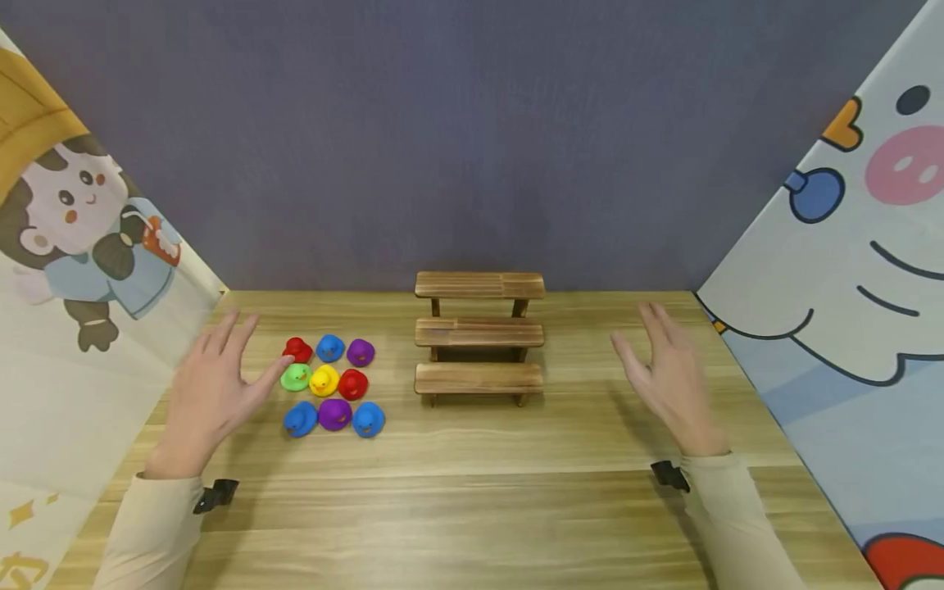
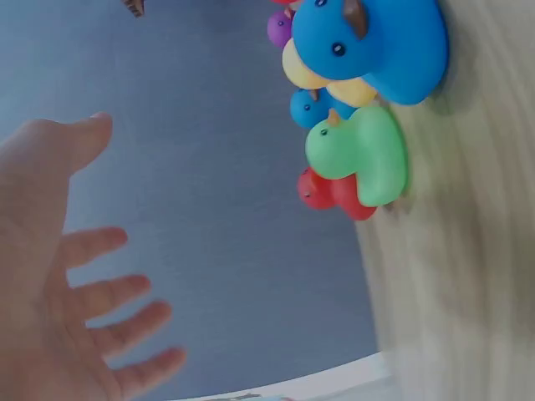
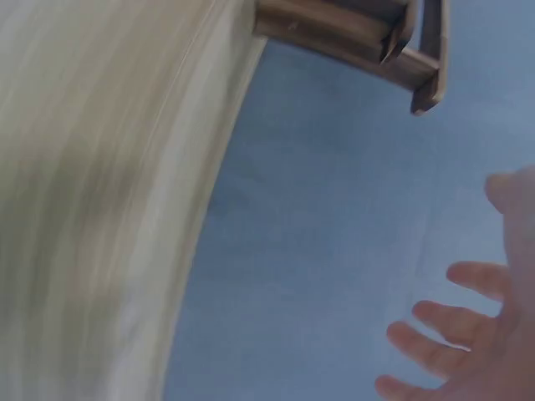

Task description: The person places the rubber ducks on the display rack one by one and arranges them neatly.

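My left hand (image 1: 214, 393) hovers over the table's left side, fingers spread and holding nothing. Just right of it several toy ducks stand in rows: a green duck (image 1: 297, 377) closest to the thumb, a yellow duck (image 1: 324, 381), red ones such as this red duck (image 1: 352, 384), a purple duck (image 1: 335, 415) and a blue duck (image 1: 368, 419). In the left wrist view, the green duck (image 2: 359, 154) is apart from the hand. A three-step wooden stand (image 1: 479, 378) occupies the middle back. To its right my right hand (image 1: 673, 385) is raised with nothing in its grasp.
The wooden table (image 1: 472, 508) reaches back to a dark blue-grey wall (image 1: 472, 147). Printed cartoon panels rise along both sides, a left panel (image 1: 44, 410) and a right panel (image 1: 833, 270). The stand nearly meets the back wall.
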### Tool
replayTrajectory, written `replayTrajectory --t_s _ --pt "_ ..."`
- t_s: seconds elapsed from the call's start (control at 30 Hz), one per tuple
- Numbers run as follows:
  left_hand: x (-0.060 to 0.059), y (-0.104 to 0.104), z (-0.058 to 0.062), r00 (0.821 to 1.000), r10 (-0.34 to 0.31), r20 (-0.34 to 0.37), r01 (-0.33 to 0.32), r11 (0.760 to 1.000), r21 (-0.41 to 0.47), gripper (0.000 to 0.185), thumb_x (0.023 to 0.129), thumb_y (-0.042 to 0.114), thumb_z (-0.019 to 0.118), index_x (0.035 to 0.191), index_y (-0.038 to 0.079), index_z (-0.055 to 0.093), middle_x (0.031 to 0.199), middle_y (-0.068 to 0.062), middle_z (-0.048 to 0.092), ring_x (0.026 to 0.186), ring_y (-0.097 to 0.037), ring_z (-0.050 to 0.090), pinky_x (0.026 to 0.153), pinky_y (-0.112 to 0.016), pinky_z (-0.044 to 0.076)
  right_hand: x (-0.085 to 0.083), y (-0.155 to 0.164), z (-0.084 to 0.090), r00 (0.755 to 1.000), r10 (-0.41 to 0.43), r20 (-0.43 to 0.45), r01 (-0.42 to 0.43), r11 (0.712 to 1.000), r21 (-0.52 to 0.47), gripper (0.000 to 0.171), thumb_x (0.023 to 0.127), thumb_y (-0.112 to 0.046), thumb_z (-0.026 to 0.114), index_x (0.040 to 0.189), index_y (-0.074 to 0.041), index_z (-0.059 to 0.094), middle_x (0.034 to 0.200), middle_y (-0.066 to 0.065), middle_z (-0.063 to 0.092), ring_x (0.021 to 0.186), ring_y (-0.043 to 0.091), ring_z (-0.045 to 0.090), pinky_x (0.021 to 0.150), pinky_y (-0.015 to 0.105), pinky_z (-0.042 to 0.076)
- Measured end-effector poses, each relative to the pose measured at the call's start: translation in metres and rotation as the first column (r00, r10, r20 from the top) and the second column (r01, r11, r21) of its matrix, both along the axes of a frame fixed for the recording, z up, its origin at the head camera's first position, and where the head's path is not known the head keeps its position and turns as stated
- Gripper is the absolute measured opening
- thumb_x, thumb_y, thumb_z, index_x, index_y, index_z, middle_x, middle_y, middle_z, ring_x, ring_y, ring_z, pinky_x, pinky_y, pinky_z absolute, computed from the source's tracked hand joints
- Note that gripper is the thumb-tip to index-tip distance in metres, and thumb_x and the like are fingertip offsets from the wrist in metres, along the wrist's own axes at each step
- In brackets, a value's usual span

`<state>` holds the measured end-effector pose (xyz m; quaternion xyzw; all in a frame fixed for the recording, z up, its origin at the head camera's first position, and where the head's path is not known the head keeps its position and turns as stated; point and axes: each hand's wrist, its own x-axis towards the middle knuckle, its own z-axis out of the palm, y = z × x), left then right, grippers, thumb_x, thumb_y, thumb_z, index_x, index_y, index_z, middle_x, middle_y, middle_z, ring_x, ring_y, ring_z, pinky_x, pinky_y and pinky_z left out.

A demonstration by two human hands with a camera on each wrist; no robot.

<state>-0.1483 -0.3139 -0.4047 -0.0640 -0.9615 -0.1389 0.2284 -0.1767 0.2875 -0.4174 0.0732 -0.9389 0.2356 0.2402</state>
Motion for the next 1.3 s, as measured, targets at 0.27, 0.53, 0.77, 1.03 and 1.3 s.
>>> replayTrajectory --t_s 0.27,0.53,0.77,1.03,1.3 --pt "-0.001 -0.006 -0.011 0.986 -0.157 0.058 0.136 0.952 0.273 0.058 0.096 0.027 0.082 0.145 0.003 0.064 0.151 -0.027 0.060 0.133 -0.051 0.057 0.106 -0.050 0.055 -0.008 -0.023 -0.004 0.995 0.087 -0.055 -0.101 0.933 -0.346 0.050 0.104 -0.023 0.070 0.149 -0.002 0.060 0.146 0.025 0.065 0.131 0.047 0.063 0.116 0.040 0.051" --pt "0.004 -0.015 -0.024 0.963 -0.222 0.154 0.132 0.885 0.447 0.049 0.096 0.022 0.082 0.140 0.006 0.069 0.136 -0.024 0.071 0.104 0.019 0.059 0.085 0.000 0.049 -0.016 -0.045 -0.011 0.978 0.207 -0.035 -0.194 0.831 -0.521 0.045 0.103 -0.010 0.071 0.146 -0.002 0.062 0.146 0.020 0.065 0.125 0.033 0.069 0.106 0.022 0.055" --pt "0.008 -0.020 -0.035 0.939 -0.257 0.230 0.114 0.861 0.496 0.050 0.096 0.020 0.082 0.141 0.003 0.068 0.134 -0.026 0.071 0.102 0.019 0.062 0.081 -0.004 0.053 -0.021 -0.062 -0.014 0.961 0.278 0.006 -0.228 0.800 -0.555 0.048 0.102 -0.011 0.073 0.147 -0.002 0.061 0.139 0.026 0.069 0.124 0.042 0.070 0.100 0.016 0.055" --pt "0.012 -0.020 -0.045 0.927 -0.278 0.250 0.126 0.861 0.493 0.050 0.093 0.020 0.086 0.137 0.003 0.071 0.132 -0.024 0.073 0.102 0.017 0.063 0.084 -0.007 0.055 -0.028 -0.078 -0.018 0.942 0.326 0.080 -0.223 0.786 -0.577 0.051 0.103 -0.020 0.073 0.150 -0.006 0.059 0.140 0.023 0.069 0.128 0.039 0.069 0.103 0.015 0.053" --pt "0.013 -0.020 -0.054 0.919 -0.282 0.275 0.123 0.868 0.481 0.049 0.091 0.021 0.087 0.134 0.004 0.072 0.128 -0.023 0.075 0.100 -0.005 0.075 0.083 -0.010 0.057 -0.036 -0.091 -0.022 0.908 0.404 0.113 -0.263 0.759 -0.596 0.053 0.104 -0.022 0.073 0.152 -0.006 0.058 0.145 0.024 0.065 0.131 0.040 0.067 0.108 0.037 0.056"
